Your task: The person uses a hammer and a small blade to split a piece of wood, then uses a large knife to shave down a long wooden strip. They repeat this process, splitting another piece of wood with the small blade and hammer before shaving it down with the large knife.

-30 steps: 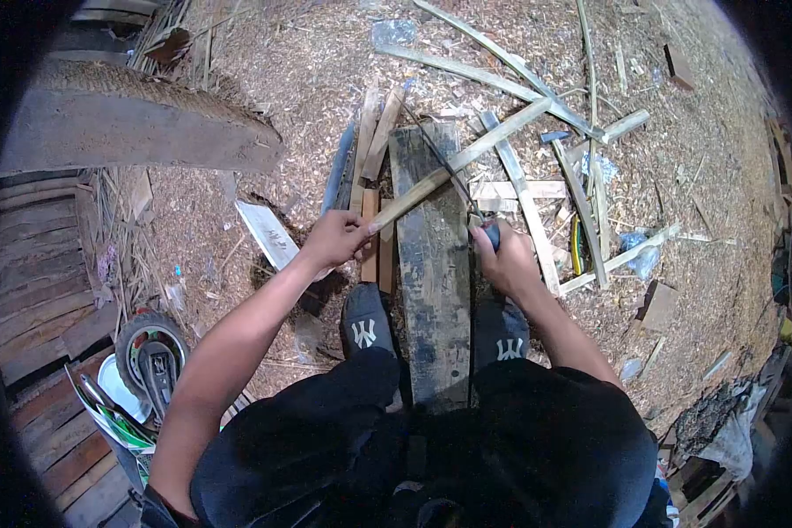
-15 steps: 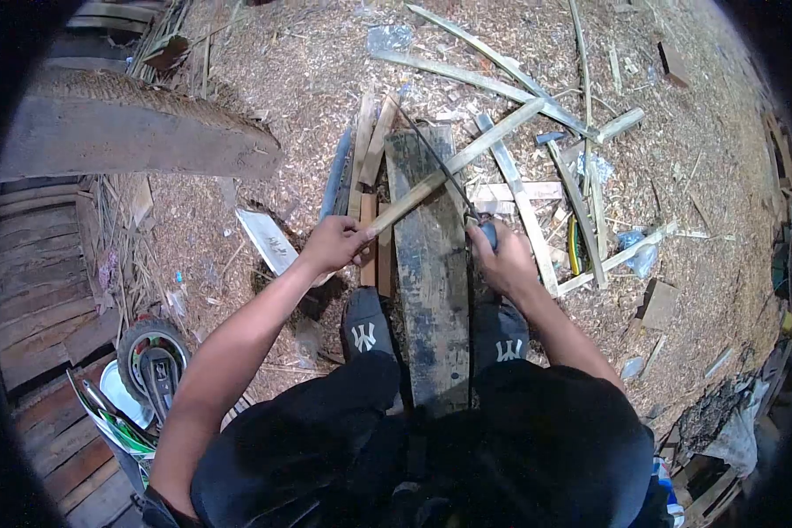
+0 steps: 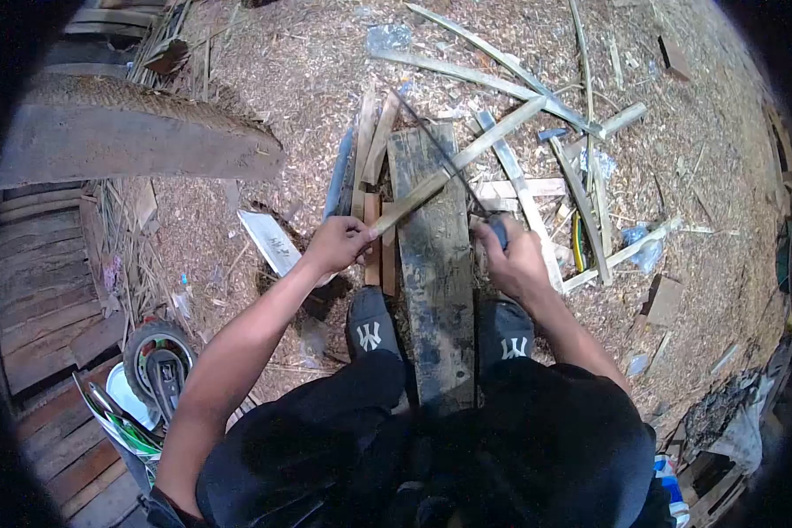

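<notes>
At the near edge of my feed, the operator's dark trousers (image 3: 502, 422) straddle a thick plank (image 3: 440, 290), which runs away from the body between two dark shoes (image 3: 370, 324) bearing white emblems. To the lower left I register a wheel (image 3: 156, 370) beside a white round container (image 3: 130, 396).

Further out are the hands. I read the left hand (image 3: 336, 246) as pinching the near end of a wooden strip (image 3: 431, 183) between thumb and fingers, just left of the plank. The strip lies diagonally across the plank, its far end projecting beyond the right edge. The right hand (image 3: 515, 260) is wrapped around the blue handle (image 3: 499, 231) of a long-bladed tool (image 3: 427, 136), right of the plank. The blade slants forward and left, crossing the strip above the plank; at this resolution I cannot confirm whether its edge bears on the wood.

Left of the plank I note brown wood blocks (image 3: 372, 255) and, farther left, a white panel (image 3: 270, 240). Beyond, pale slats (image 3: 493, 81) lie crossed on ground covered in wood shavings (image 3: 299, 62)
</notes>
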`<state>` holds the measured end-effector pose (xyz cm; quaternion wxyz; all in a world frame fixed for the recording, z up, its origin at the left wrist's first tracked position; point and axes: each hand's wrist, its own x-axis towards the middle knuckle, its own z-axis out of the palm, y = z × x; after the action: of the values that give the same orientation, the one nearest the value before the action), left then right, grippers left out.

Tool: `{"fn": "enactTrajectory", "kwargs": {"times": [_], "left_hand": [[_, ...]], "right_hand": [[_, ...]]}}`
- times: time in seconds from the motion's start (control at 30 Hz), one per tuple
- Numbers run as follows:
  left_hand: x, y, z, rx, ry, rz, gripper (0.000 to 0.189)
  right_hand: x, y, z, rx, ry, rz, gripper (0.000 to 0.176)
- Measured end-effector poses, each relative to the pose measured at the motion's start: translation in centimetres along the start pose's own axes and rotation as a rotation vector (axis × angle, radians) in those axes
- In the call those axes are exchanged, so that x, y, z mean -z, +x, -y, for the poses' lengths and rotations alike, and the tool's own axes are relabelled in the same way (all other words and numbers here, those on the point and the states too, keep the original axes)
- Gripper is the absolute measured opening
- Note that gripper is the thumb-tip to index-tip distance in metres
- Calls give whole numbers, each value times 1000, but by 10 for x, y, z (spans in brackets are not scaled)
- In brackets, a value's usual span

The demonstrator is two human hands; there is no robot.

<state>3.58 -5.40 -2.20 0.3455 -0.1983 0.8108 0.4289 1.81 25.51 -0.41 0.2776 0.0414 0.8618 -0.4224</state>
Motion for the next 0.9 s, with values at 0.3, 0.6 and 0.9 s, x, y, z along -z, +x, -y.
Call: {"fn": "enactTrajectory", "kwargs": {"times": [0.3, 0.6, 0.9], "left_hand": [[-3, 4, 11, -24, -132, 13, 30], [-4, 2, 10, -26, -24, -30, 30], [-6, 11, 23, 15, -113, 7, 29]], "right_hand": [[-20, 19, -32, 90, -110, -18, 42], [18, -13, 8, 383, 233, -155, 30], [18, -6, 7, 43, 52, -1, 37]]}}
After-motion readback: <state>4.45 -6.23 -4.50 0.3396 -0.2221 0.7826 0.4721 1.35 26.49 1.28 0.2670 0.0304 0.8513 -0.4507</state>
